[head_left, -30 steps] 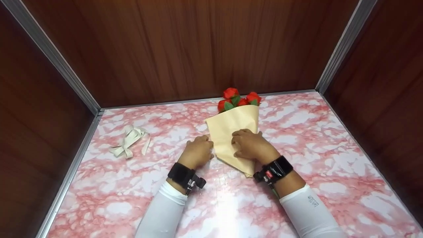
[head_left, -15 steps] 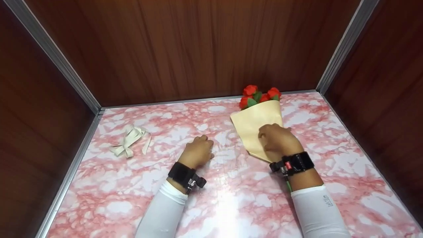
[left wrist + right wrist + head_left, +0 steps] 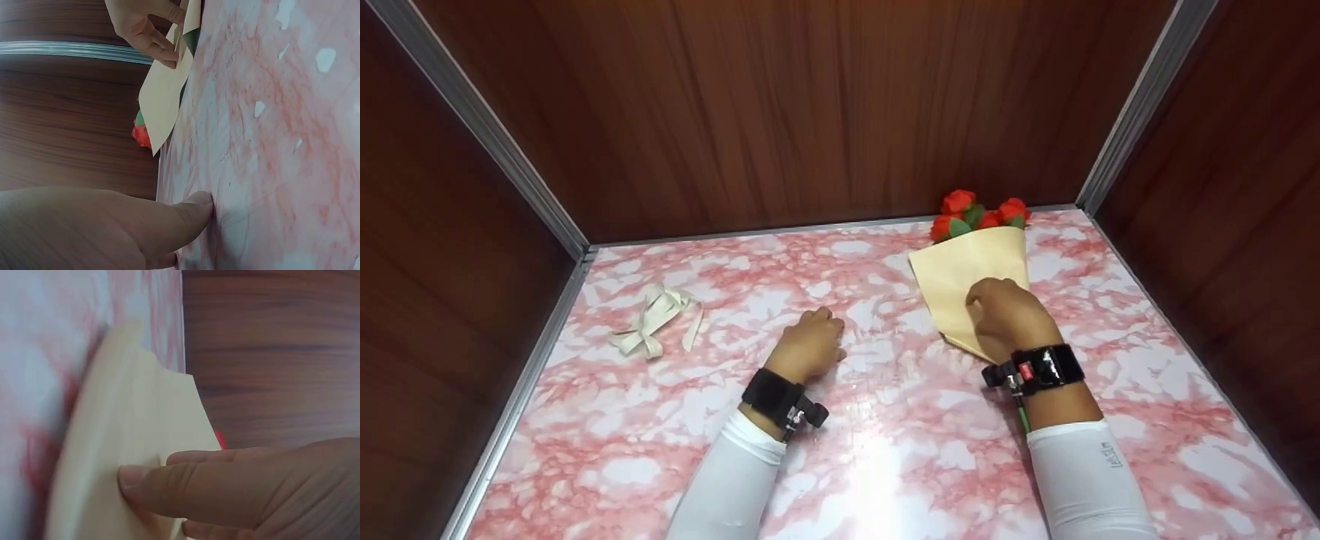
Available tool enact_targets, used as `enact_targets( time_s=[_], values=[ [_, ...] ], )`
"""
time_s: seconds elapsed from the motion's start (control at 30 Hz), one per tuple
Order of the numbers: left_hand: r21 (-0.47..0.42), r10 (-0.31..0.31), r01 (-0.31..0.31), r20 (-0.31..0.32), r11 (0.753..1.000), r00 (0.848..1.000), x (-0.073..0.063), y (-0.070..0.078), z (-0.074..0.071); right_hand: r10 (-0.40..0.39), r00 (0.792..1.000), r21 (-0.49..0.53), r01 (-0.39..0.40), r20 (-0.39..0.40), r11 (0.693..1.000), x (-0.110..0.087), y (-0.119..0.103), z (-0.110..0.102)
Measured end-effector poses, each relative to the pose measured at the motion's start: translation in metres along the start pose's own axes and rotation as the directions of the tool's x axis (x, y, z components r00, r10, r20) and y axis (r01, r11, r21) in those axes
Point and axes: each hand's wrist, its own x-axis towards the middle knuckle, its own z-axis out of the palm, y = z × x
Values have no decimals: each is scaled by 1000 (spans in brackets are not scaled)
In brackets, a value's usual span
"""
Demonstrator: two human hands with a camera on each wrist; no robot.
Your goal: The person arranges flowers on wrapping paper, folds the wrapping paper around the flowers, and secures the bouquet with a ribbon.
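Note:
A bouquet of red roses [image 3: 958, 202] with green leaves lies toward the back right, wrapped in cream paper [image 3: 960, 274]. My right hand [image 3: 1011, 315] grips the wrapper around its middle. In the right wrist view, the thumb [image 3: 169, 486] presses into the paper, with fingers behind it. Well to the left of the bouquet, my left hand [image 3: 808, 343] rests on the table with loosely bent fingers and nothing in them. Its thumb [image 3: 180, 219] touches the tabletop in the left wrist view. The bouquet's lower end is partly hidden by the right hand and wrist.
A loose cream ribbon [image 3: 656, 319] lies in a heap on the left side of the pink-and-white marbled table [image 3: 840, 450]. Dark wood panels [image 3: 825, 112] with metal edging enclose the back and both sides.
The right hand has moved the bouquet right and slightly back, away from the left hand. Left hand and ribbon have stayed where they were.

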Motion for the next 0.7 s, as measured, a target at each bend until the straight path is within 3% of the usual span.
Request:
enact_targets(
  time_s=[0.37, 0.7],
  values=[
    [22, 3, -3, -1, 1000, 1000, 0, -1, 0, 80, 997, 33, -80, 12, 996, -1, 9, -5],
    [39, -9, 8, 37, 999, 999, 3, -1, 0, 10, 998, 11, -10, -60, 1000, 3, 7, -7]
  ],
)
